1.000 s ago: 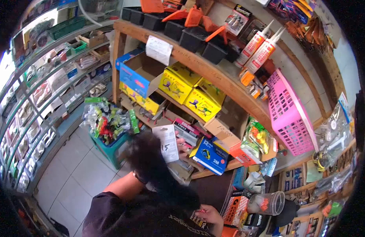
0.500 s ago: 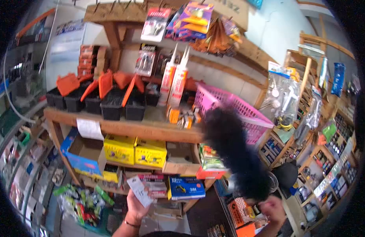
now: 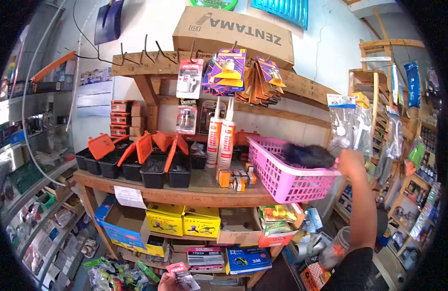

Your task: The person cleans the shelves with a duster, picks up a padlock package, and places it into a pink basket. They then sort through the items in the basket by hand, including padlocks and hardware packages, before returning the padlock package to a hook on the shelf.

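Note:
At the lower edge of the head view, my left hand (image 3: 167, 282) is closed on a blister pack (image 3: 183, 277) with a red and white header card. My right hand (image 3: 351, 164) reaches up at the right, its fingers wrapped round the handle end of a fluffy dark duster (image 3: 309, 156). The duster's head lies across the opening of a pink plastic basket (image 3: 301, 186), partly below its rim. Small orange and white boxes (image 3: 237, 178) stand left of the basket, and two sealant tubes (image 3: 226, 143) rise behind them. A similar blister pack (image 3: 189, 80) hangs from a hook.
Black bins with orange lids (image 3: 156, 169) line the wooden shelf (image 3: 204, 196). Yellow boxes (image 3: 182, 220), a blue 3M box (image 3: 248, 260) and an open blue carton (image 3: 118, 228) sit below. Padlock packs (image 3: 229, 72) hang above. A clear jar (image 3: 334, 250) stands lower right.
My right hand has risen from the lower right and the duster has swung into the basket. My left hand and its pack sit lower in view, the card's red side now showing. The view has tilted up.

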A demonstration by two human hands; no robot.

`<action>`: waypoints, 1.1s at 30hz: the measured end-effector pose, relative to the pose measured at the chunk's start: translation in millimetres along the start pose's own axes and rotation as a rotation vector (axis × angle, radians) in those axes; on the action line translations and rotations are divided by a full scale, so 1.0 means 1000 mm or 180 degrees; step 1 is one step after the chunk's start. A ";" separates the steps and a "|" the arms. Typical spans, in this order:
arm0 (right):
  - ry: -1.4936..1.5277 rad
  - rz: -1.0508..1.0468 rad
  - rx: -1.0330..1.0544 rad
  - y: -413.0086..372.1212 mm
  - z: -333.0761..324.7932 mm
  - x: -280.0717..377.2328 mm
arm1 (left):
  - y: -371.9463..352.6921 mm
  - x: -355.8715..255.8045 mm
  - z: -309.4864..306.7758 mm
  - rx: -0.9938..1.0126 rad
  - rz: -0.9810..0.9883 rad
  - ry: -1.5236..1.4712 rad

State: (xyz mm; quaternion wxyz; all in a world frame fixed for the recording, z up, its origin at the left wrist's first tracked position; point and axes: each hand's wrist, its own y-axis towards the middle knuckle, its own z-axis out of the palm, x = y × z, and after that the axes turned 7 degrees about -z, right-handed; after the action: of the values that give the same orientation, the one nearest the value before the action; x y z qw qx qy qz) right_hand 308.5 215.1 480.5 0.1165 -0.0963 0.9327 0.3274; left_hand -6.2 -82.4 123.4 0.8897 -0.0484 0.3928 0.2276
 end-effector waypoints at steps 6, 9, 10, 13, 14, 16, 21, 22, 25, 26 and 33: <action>-0.0075 -0.0748 -0.0505 -0.007 -0.002 0.061 | 0.000 -0.007 -0.025 -0.0996 0.0085 0.0133; 0.0793 -0.2121 -0.1376 -0.049 -0.004 0.094 | 0.020 -0.042 -0.010 -0.0768 0.0281 0.0362; 0.0960 -0.2593 -0.1608 -0.072 -0.018 0.107 | 0.029 -0.058 0.001 -0.0701 0.0231 0.0490; 0.1347 -0.3720 -0.1689 -0.121 -0.054 0.145 | 0.054 -0.094 0.045 -0.0644 0.0767 0.0458; 0.1143 -0.4034 -0.2145 -0.131 -0.058 0.154 | 0.063 -0.104 0.056 -0.0411 0.0950 0.0384; 0.0996 -0.4243 -0.2508 -0.149 -0.081 0.172 | 0.071 -0.127 0.088 0.0096 0.1056 0.0255; 0.1047 -0.4063 -0.2465 -0.144 -0.109 0.206 | 0.081 -0.159 0.143 0.0762 0.1238 0.0264; 0.0996 -0.4063 -0.2495 -0.139 -0.108 0.212 | 0.085 -0.162 0.146 0.0725 0.1293 0.0296; 0.1084 -0.3688 -0.2401 -0.128 -0.106 0.225 | 0.093 -0.166 0.146 0.0769 0.1470 0.0198; 0.1048 -0.3695 -0.2423 -0.127 -0.105 0.228 | 0.093 -0.168 0.146 0.0757 0.1474 0.0178; 0.1089 -0.3755 -0.2255 -0.129 -0.115 0.258 | 0.100 -0.177 0.131 0.0897 0.1381 -0.0099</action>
State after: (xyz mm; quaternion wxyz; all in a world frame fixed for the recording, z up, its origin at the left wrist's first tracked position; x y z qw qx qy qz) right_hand 77.9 16.5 419.5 0.0879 -0.6676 0.5676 0.4736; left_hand -65.8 -23.9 350.3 0.8240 0.1649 0.4081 0.3568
